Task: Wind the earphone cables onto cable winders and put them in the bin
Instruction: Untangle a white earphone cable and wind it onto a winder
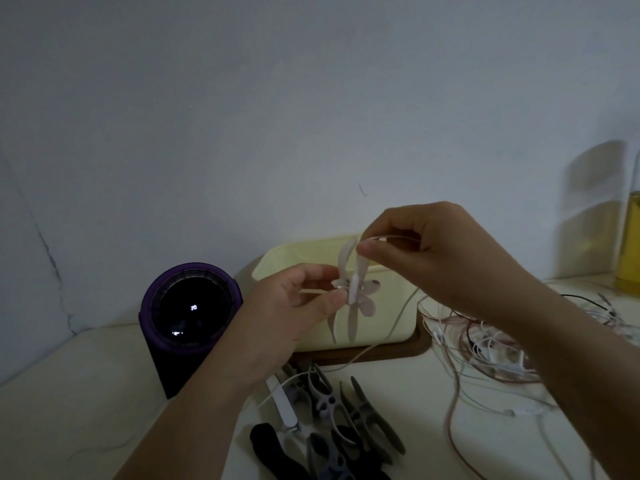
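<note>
Both hands are up over the table! The left hand (294,306) pinches a pale pink cable winder (353,289) at its middle, held upright in front of the cream bin (301,258). The right hand (429,251), at the winder's one o'clock, pinches a thin pale earphone cable (391,239) between thumb and fingers. More winders (346,420) lie at six o'clock; tangled cables (485,344) at four.

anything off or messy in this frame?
Mostly the tangled earphone cables heaped on the table right of the cream bin, with strands trailing toward the front edge. Spare winders lie jumbled in front. Nothing looks spilled or broken.
</note>
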### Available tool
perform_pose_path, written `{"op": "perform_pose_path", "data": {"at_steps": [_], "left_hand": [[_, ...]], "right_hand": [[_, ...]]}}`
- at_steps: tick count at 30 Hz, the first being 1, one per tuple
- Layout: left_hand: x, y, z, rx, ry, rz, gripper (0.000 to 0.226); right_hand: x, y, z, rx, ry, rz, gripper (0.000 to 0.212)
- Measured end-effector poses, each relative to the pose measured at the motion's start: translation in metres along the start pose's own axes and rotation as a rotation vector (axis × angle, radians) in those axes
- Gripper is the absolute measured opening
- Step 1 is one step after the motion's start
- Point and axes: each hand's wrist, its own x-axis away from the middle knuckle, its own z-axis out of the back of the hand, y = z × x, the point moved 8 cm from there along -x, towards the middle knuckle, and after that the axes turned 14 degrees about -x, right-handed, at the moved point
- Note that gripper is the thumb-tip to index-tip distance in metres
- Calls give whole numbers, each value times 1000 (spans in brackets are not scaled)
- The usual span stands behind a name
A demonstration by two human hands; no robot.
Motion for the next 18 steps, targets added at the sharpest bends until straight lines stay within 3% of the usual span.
{"op": "perform_pose_path", "data": {"at_steps": [3,6,11,14,16,18], "left_hand": [[-1,1,-3,50,-55,-21,38],[0,2,-5,89,-112,-30,33],[5,13,-10,113,-218,-97,37],[9,20,-15,123,-274,-111,33],[12,23,-17,171,-304,-107,30],[12,26,-16,237,-293,-91,29]], "right_hand": [[-1,4,5,-89,22,-24,10],[-2,11,8,-268,-31,-91,20],[3,27,-7,-787,-308,-254,16],[9,33,-26,-1088,-460,-354,27],[13,48,-38,-1222,-461,-444,31],[13,67,-49,-1230,-357,-520,31]]}}
